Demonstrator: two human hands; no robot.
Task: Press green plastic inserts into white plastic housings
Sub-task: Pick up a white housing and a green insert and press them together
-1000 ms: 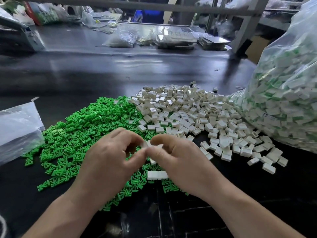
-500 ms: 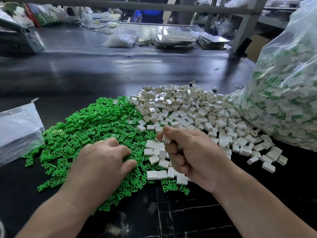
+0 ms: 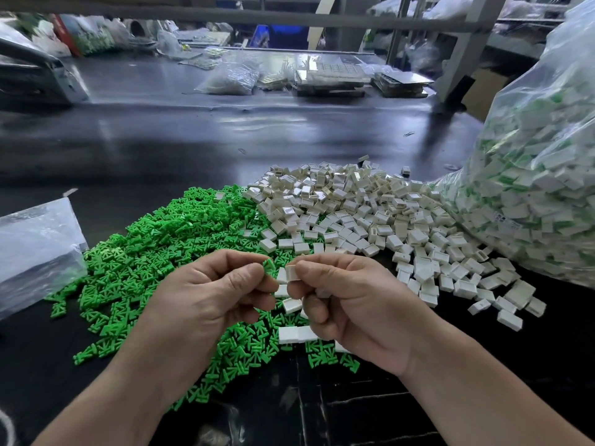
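My left hand pinches a small green insert between thumb and forefinger. My right hand pinches a white housing at its fingertips, its other fingers curled. Insert and housing face each other a small gap apart, above the table. Below them spreads a wide heap of green inserts on the left and a heap of white housings on the right. A few white housings lie on the green parts under my hands.
A big clear bag full of white-and-green parts leans at the right. Another clear plastic bag lies at the left edge. The dark table stretches back to trays, bags and a metal frame post.
My left hand has lifted off the green heap with an insert. My right hand has come across to meet it, now pinching a housing at its fingertips.
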